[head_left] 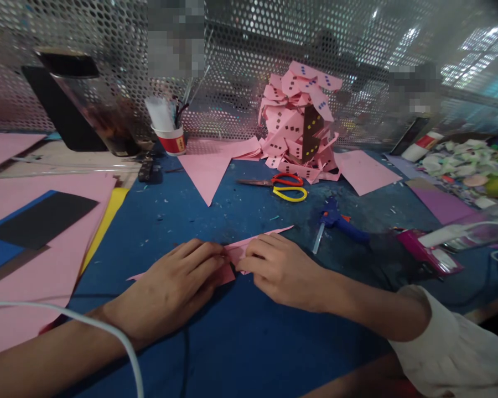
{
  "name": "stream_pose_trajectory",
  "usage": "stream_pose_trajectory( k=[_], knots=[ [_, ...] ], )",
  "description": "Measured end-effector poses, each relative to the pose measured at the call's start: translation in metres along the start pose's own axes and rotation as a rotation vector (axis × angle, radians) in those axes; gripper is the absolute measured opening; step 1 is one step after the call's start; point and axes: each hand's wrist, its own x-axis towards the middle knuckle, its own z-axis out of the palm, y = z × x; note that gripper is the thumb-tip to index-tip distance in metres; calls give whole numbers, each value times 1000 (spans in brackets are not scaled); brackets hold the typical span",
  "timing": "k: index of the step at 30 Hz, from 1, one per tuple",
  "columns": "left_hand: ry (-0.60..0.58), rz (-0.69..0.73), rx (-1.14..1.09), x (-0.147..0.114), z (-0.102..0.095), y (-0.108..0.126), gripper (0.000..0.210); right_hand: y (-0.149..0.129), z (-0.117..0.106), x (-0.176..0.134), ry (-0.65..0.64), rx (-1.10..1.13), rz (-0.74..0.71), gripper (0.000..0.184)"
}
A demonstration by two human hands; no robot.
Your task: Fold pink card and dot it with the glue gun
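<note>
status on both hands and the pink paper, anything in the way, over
Left hand and right hand both touching pink paper. White cable passes in front of left forearm. Scissors lie beyond.

2 hands (pixel 280 268) hold pink paper (pixel 234 254) at the blue table (pixel 240 337).

A single view is given, taken from the head of the person. It looks forward and down over the desk (pixel 249 342), until the far edge, behind which a perforated panel (pixel 232 83) fills the top. The left hand (pixel 182 276) and the right hand (pixel 280 271) are near to the camera, around the middle; the desk's far edge lies further away.
</note>
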Motion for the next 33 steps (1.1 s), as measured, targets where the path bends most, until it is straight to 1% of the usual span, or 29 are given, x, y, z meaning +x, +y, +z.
stream_pose_trajectory(
  k=[5, 10, 16, 24, 27, 30, 33],
  knots=[
    [-20, -5, -6, -1, 1, 0, 18, 1, -5, -3, -12, 1, -22, 19],
    [-26, -8, 1, 0, 0, 0, 18, 1, -5, -4, -3, 33, -25, 20],
    [-5, -5, -8, 1, -2, 1, 19, 2, -3, -4, 30, 90, 44, 22],
    [15, 24, 44, 1, 0, 1, 18, 3, -5, -4, 5, 63, 2, 17],
    [17, 28, 51, 2, -1, 1, 19, 3, -4, -3, 27, 82, -3, 17],
    [10, 18, 35, 3, -3, 2, 18, 3, -2, -3, 63, 81, 10, 21],
    [2, 5, 6, 3, -3, 3, 19, 2, 0, -2, 41, 32, 14, 27]
  ],
)
